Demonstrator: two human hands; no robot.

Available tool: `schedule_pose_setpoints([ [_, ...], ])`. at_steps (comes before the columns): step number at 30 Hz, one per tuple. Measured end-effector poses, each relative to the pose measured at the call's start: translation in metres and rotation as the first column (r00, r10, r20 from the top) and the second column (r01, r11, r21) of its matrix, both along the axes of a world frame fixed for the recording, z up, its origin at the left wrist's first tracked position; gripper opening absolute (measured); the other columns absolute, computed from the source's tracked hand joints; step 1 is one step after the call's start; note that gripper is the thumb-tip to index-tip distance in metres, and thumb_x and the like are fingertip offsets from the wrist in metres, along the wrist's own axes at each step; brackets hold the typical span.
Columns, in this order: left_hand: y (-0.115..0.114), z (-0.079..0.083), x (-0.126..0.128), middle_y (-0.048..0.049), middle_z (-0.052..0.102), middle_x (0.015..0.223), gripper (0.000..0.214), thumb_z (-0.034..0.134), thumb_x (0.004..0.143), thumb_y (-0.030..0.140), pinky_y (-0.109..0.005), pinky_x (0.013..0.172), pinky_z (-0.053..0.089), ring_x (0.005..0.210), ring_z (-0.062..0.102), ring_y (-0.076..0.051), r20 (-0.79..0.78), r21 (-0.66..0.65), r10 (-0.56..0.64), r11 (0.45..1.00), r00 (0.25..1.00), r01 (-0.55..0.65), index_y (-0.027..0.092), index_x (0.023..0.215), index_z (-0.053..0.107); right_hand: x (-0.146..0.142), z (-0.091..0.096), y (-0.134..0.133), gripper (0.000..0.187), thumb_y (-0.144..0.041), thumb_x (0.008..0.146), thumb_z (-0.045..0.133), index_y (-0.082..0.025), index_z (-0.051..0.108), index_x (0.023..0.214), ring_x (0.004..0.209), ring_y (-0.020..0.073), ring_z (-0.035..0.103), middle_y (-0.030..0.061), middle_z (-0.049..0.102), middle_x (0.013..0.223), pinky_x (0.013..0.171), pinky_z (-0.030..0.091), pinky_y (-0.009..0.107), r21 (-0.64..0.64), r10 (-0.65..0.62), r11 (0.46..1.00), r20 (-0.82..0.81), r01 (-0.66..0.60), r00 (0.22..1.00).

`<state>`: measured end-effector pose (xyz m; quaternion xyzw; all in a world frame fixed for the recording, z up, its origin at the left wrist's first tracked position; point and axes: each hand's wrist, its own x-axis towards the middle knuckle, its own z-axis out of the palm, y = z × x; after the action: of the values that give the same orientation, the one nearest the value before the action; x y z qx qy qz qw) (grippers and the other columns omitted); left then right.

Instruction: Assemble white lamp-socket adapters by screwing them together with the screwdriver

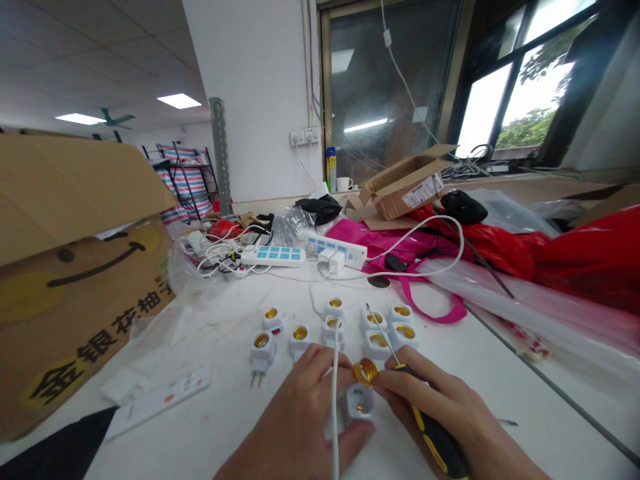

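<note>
Clamping a white lampholder body point(358, 393), the fingers of my left hand point(300, 417) keep the thumb on its near side, its open mouth turned up toward my camera. At my right hand point(455, 407), the fingers are closed around a screwdriver point(440, 440), its black-and-yellow handle running back along the hand, its thin shaft slanting forward. Their tips also pinch a brass screw shell point(367, 371), just beyond the body's rim; from my remote view I cannot tell whether shell and body touch.

A white cable point(336, 407) crosses in front of the left fingers. Just ahead of both sets of fingers, nine lampholders with brass liners point(261, 347) stand on the worktop point(220, 333), the leftmost showing two plug pins. Farther past the fingers lies a white power strip point(274, 256) with blue sockets. Well left of my left fingers I see a printed cardboard box point(100, 293).
</note>
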<state>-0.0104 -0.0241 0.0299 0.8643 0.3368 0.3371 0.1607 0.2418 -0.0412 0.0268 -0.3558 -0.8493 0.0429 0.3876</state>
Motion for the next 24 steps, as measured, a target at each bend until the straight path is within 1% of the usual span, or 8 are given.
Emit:
schedule_pose_setpoints([
  [2,0.001,-0.002,0.001,-0.0125,0.073,0.13,0.053,0.089,0.081,0.01,-0.051,0.109,0.062,0.123,0.07,-0.033,0.011,-0.03,-0.008,1.0,1.0,0.009,0.019,0.13,0.073,0.001,0.002,0.0,0.046,-0.01,0.097,0.057,-0.031,0.069,0.135,0.101,0.0234,0.08,0.0124,0.074,0.119,0.08,0.064,0.023,0.031,0.007,1.0,-0.018,-0.006,1.0],
  [5,0.003,-0.008,0.002,-0.0121,0.072,0.128,0.054,0.089,0.08,0.008,-0.051,0.107,0.061,0.121,0.07,-0.033,0.06,-0.036,-0.002,0.999,0.998,0.004,0.018,0.13,0.071,0.002,0.006,0.0,0.057,-0.008,0.09,0.06,-0.033,0.069,0.14,0.098,0.0256,0.08,0.0122,0.075,0.117,0.077,0.065,0.025,0.065,0.041,0.997,-0.008,-0.04,0.999],
  [9,0.006,-0.016,0.001,-0.0123,0.07,0.126,0.05,0.084,0.081,0.007,-0.051,0.106,0.06,0.12,0.068,-0.032,0.099,-0.014,0.003,1.0,0.995,-0.001,0.018,0.127,0.066,0.0,0.014,-0.002,0.059,-0.012,0.086,0.068,-0.033,0.072,0.14,0.08,0.0252,0.077,0.0095,0.077,0.105,0.065,0.061,0.028,0.032,0.084,0.996,0.088,-0.088,0.993],
  [11,0.007,-0.019,0.001,-0.0113,0.07,0.125,0.049,0.082,0.08,0.005,-0.05,0.106,0.059,0.12,0.067,-0.032,0.11,-0.007,0.004,1.0,0.994,-0.004,0.019,0.125,0.065,0.0,0.016,-0.003,0.064,-0.012,0.082,0.07,-0.033,0.071,0.143,0.075,0.0253,0.075,0.0091,0.077,0.103,0.063,0.06,0.03,0.011,0.099,0.995,0.153,-0.102,0.983],
  [14,0.007,-0.019,0.001,-0.0099,0.07,0.124,0.051,0.081,0.078,0.003,-0.048,0.105,0.058,0.12,0.067,-0.031,0.113,0.001,0.003,1.0,0.994,-0.003,0.02,0.124,0.064,0.001,0.013,-0.004,0.074,-0.008,0.077,0.068,-0.032,0.068,0.147,0.086,0.0281,0.079,0.012,0.078,0.117,0.07,0.062,0.033,-0.005,0.093,0.996,0.231,-0.095,0.969],
  [17,0.005,-0.016,0.002,-0.0094,0.071,0.122,0.051,0.08,0.078,0.002,-0.046,0.101,0.059,0.117,0.068,-0.03,0.102,0.006,-0.019,1.0,0.995,0.018,0.019,0.124,0.065,0.002,0.008,-0.005,0.079,-0.006,0.078,0.067,-0.032,0.064,0.153,0.097,0.0301,0.08,0.0143,0.076,0.13,0.075,0.064,0.034,-0.005,0.088,0.996,0.273,-0.09,0.958],
  [21,0.004,-0.014,0.003,-0.0098,0.073,0.12,0.052,0.081,0.079,0.002,-0.047,0.101,0.06,0.115,0.069,-0.03,0.091,0.0,-0.019,1.0,0.996,0.02,0.018,0.125,0.067,0.001,0.007,-0.005,0.077,-0.009,0.083,0.069,-0.033,0.062,0.156,0.099,0.0305,0.081,0.0137,0.077,0.129,0.076,0.065,0.034,-0.017,0.088,0.996,0.278,-0.087,0.957],
  [24,0.003,-0.014,0.002,-0.0107,0.073,0.119,0.049,0.085,0.079,0.005,-0.051,0.101,0.06,0.114,0.069,-0.032,0.081,-0.003,-0.018,1.0,0.997,0.018,0.017,0.124,0.068,-0.001,0.008,-0.005,0.074,-0.011,0.081,0.073,-0.032,0.065,0.151,0.097,0.0304,0.081,0.0124,0.078,0.125,0.076,0.064,0.034,-0.038,0.081,0.997,0.254,-0.074,0.964],
])
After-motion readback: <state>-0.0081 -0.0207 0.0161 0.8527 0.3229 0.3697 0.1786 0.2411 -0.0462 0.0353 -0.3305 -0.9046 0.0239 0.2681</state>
